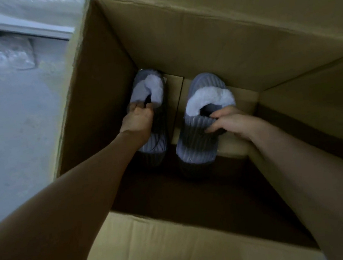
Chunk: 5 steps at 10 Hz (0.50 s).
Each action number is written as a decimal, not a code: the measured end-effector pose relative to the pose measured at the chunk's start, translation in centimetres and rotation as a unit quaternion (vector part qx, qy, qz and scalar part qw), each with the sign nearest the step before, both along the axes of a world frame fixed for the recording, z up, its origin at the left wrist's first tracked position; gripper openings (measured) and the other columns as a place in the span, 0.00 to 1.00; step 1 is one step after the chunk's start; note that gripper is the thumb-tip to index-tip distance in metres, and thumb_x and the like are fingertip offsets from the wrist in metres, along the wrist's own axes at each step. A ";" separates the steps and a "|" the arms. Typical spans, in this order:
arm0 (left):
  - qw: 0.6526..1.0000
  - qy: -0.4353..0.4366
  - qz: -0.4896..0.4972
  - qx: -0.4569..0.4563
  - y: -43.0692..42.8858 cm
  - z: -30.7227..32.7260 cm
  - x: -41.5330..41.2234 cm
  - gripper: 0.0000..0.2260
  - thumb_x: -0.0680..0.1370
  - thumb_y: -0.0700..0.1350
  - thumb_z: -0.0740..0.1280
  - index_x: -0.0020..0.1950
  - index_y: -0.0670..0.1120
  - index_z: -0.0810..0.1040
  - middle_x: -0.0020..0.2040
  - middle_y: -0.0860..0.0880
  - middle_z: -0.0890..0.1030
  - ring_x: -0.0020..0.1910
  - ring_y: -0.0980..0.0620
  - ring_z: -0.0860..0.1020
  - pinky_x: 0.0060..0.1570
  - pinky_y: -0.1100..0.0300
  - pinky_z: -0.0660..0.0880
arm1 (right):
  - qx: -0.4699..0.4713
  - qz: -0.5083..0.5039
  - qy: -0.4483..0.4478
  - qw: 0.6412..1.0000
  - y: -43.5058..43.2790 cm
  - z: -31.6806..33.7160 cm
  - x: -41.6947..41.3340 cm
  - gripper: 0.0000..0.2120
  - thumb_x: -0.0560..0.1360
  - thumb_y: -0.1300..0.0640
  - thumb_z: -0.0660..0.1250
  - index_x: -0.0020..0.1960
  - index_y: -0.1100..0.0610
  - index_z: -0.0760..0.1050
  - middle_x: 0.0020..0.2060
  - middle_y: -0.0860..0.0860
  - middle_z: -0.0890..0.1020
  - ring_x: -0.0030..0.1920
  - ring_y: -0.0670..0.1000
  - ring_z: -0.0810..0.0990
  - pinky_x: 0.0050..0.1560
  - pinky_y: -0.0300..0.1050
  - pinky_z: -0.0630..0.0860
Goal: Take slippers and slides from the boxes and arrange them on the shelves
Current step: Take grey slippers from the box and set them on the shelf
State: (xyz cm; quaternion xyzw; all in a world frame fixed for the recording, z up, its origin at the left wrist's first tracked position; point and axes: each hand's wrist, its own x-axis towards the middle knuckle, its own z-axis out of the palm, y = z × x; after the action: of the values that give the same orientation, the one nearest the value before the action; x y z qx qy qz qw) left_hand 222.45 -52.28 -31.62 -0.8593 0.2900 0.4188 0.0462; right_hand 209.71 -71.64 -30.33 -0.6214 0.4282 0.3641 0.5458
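So, down in the cardboard box (210, 46), the left slipper (140, 88) is gripped at its fuzzy opening by the left hand (138, 118), the right slipper (203, 85) by the right hand (231, 121), fingers (215, 116) curled over the edges. Pinched that shallowly, either could get dropped while being lifted out.

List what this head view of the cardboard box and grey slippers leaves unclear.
- Shelves: outside the head view's edges.
- Near floor of the brown cardboard box: deep shadow hides it.
- Left hand: fingertips tucked inside the left grey ribbed fleece-lined slipper.
- Sole of the right grey ribbed fleece-lined slipper, gripped by the right hand: faces down.
- Pale clutter top left: blurred.
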 end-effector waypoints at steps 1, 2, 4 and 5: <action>1.000 0.023 0.000 -0.012 -0.1 0.1 0.5 0.23 0.77 0.39 0.63 0.70 0.44 0.62 0.68 0.40 0.64 0.70 0.40 0.59 0.58 0.47 0.69 | 0.027 -0.046 -0.067 0.996 1.7 0.8 3.4 0.18 0.71 0.56 0.72 0.58 0.61 0.77 0.52 0.54 0.80 0.56 0.54 0.78 0.52 0.39 0.72; 0.999 0.047 0.004 -0.014 0.1 0.1 1.3 0.26 0.76 0.43 0.65 0.72 0.47 0.60 0.69 0.41 0.63 0.71 0.41 0.58 0.60 0.47 0.67 | 0.428 -0.203 -0.115 0.873 1.9 -2.7 5.4 0.17 0.77 0.44 0.62 0.49 0.58 0.75 0.40 0.48 0.83 0.39 0.47 0.83 0.44 0.38 0.78; 1.000 0.022 -0.002 0.002 -0.3 -0.8 0.8 0.26 0.76 0.40 0.65 0.73 0.47 0.61 0.68 0.39 0.66 0.70 0.40 0.60 0.59 0.48 0.68 | -0.134 -0.371 0.004 0.919 3.4 -2.6 3.8 0.25 0.73 0.56 0.71 0.65 0.65 0.69 0.55 0.54 0.77 0.54 0.55 0.79 0.53 0.43 0.74; 1.000 -0.014 0.014 0.011 -0.8 -1.9 0.4 0.19 0.77 0.41 0.64 0.68 0.42 0.69 0.65 0.38 0.70 0.66 0.39 0.66 0.58 0.48 0.70 | -0.183 -0.342 -0.052 0.920 2.9 -0.7 2.9 0.24 0.71 0.54 0.73 0.62 0.65 0.72 0.53 0.55 0.79 0.51 0.52 0.78 0.53 0.41 0.74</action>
State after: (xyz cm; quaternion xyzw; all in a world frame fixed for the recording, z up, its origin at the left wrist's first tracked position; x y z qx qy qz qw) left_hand 222.83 -53.08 -33.55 -0.8685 0.2730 0.4103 0.0543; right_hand 212.60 -68.79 -31.05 -0.5441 0.6448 0.0378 0.5354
